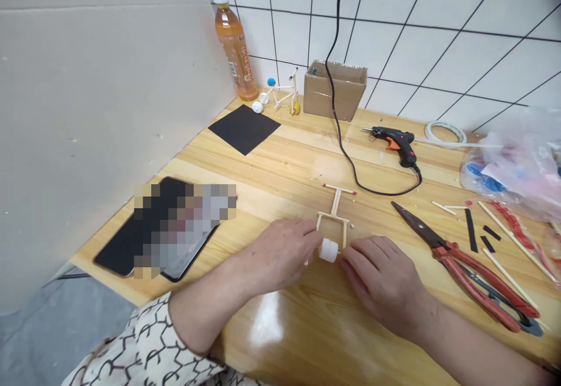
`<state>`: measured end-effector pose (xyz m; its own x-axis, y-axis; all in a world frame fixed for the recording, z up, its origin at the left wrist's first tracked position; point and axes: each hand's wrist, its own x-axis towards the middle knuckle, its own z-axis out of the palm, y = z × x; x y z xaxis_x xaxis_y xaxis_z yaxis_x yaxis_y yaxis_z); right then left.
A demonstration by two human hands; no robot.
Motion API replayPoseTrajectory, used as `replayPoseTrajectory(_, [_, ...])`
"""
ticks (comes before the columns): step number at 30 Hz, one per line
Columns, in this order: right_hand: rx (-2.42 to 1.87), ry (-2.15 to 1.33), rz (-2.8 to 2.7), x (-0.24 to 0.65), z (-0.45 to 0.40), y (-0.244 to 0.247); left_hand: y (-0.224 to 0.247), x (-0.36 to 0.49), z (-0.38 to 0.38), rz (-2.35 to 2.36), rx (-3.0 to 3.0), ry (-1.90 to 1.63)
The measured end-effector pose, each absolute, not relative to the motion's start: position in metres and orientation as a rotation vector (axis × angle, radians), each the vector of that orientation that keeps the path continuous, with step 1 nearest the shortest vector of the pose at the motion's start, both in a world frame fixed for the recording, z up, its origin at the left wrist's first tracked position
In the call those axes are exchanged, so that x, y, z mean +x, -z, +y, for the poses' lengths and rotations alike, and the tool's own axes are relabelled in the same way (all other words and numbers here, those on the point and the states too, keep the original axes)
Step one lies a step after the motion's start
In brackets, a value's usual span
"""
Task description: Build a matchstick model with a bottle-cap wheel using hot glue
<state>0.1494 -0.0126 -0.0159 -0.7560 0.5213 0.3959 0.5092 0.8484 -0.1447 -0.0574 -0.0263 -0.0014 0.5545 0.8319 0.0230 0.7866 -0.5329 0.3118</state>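
Note:
A small frame of pale sticks (335, 204) with red-tipped ends lies on the wooden table, its open end toward me. Between its two lower legs sits a white cylinder (328, 250) on a thin stick. My left hand (284, 254) is closed at the left leg, its fingertips beside the cylinder. From the right, my right hand (381, 281) pinches near the stick's end and the right leg. The fingertips hide part of both legs and the stick ends.
Pliers (447, 251), loose sticks and black strips lie to the right. Behind are a glue gun (397, 139) with its cord, a cardboard box (335, 90), a stick model (284, 93), a bottle (236, 52) and a black square (244, 128). Phones (131, 234) lie left.

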Motion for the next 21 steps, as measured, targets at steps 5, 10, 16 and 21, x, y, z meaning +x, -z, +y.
replayPoseTrajectory(5, [-0.765, -0.034, -2.594, 0.1490, -0.0124, 0.0151, 0.0022, -0.0569, -0.0264, 1.341, 2.506, -0.263])
replayPoseTrajectory(10, [-0.761, -0.046, -2.580, 0.1485, -0.0122, 0.0152, 0.0029, -0.0574, -0.0260, 1.352, 2.502, -0.268])
replayPoseTrajectory(16, [-0.761, -0.042, -2.574, 0.1483, -0.0123, 0.0161, 0.0036, -0.0577, -0.0259, 1.341, 2.515, -0.263])
replayPoseTrajectory(21, [-0.757, -0.042, -2.566, 0.1481, -0.0126, 0.0176, 0.0036, -0.0571, -0.0264, 1.327, 2.526, -0.263])
